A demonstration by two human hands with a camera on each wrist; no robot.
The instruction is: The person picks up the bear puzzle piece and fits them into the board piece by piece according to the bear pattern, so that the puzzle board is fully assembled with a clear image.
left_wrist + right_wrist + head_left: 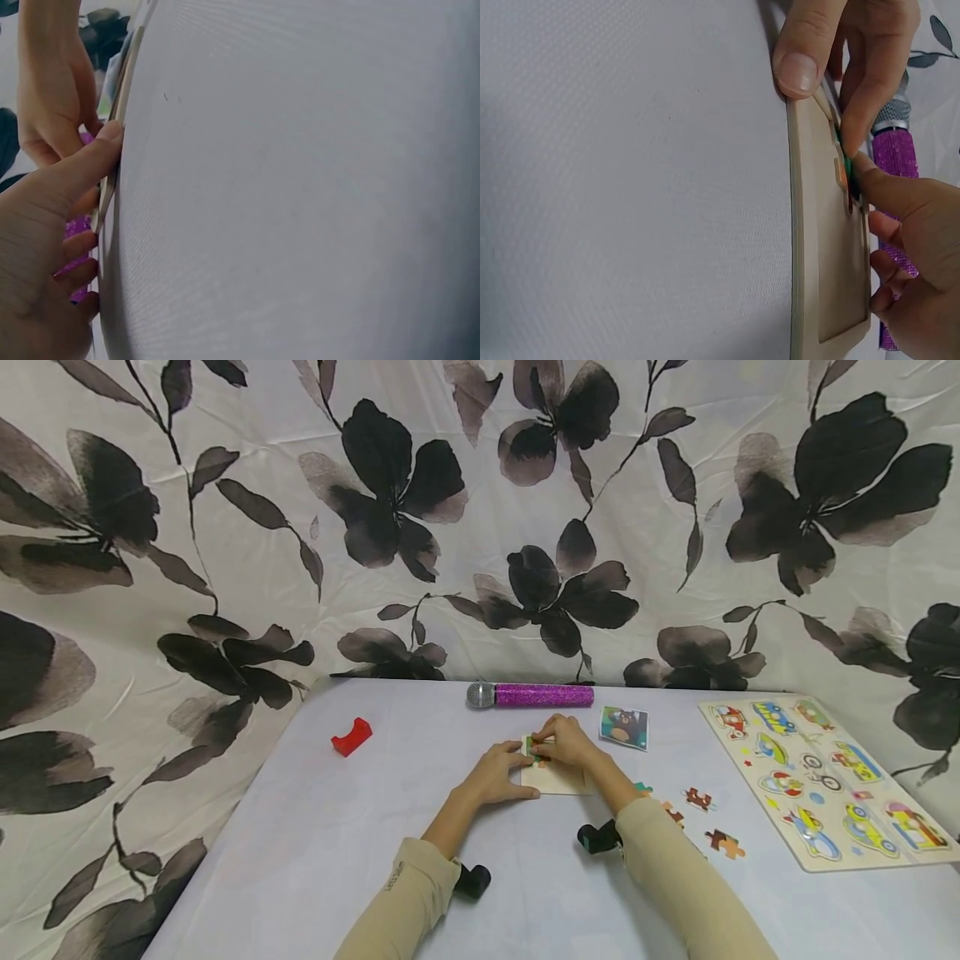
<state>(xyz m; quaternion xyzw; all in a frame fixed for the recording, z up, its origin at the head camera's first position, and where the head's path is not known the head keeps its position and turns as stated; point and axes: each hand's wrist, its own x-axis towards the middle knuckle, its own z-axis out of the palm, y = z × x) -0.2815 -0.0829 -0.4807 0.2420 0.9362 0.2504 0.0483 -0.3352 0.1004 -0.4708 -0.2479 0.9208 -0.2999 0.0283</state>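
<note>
A shallow wooden puzzle tray (557, 782) lies on the table in front of me. My left hand (493, 775) holds its left side, thumb on the near edge and an index finger reaching over the frame. My right hand (566, 743) has its fingertips on a green puzzle piece (848, 168) in the tray's far left corner, seemingly pinching it. Beside that piece shows a bit of orange (841, 174). The fingers hide most of the fitted pieces. In the left wrist view the tray (118, 97) appears nearly edge-on.
Loose puzzle pieces (724, 844) lie right of my right forearm. A bear picture card (624, 727) and a purple glitter microphone (544, 695) sit beyond the tray. A red curved block (352, 737) is at left, a vehicle puzzle board (780, 814) at right.
</note>
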